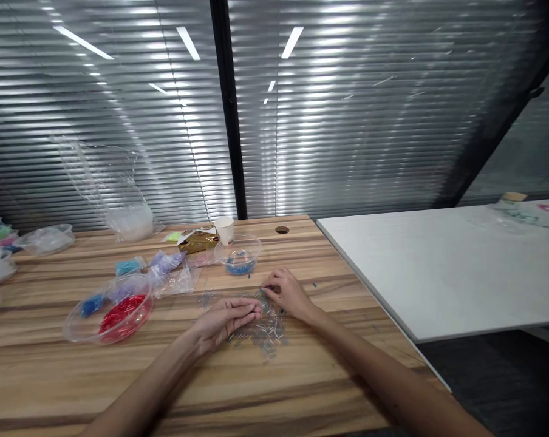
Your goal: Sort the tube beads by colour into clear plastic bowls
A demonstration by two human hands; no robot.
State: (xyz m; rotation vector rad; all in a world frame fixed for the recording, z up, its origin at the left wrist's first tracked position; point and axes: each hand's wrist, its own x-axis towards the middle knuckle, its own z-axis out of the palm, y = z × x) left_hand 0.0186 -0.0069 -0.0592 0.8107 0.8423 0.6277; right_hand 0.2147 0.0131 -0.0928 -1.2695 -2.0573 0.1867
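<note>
Small clear and bluish tube-like pieces (268,331) lie scattered on the wooden table under and between my hands. My left hand (231,318) is held palm partly up above them, thumb and fingers pinched together; what sits in the pinch is too small to make out. Just to its right, my right hand (286,292) reaches down at the pile with its fingertips closed near a tiny blue piece. Beyond the hands stands a round clear bowl (251,238) with blue pieces (240,264) in it.
At left, a large clear bowl (69,328) holds red pieces (122,314) and blue and lilac packets. Behind are small bags (165,264), a gold packet (197,240), a paper cup (225,229) and a clear plastic bag (131,221). A white table (420,267) adjoins on the right.
</note>
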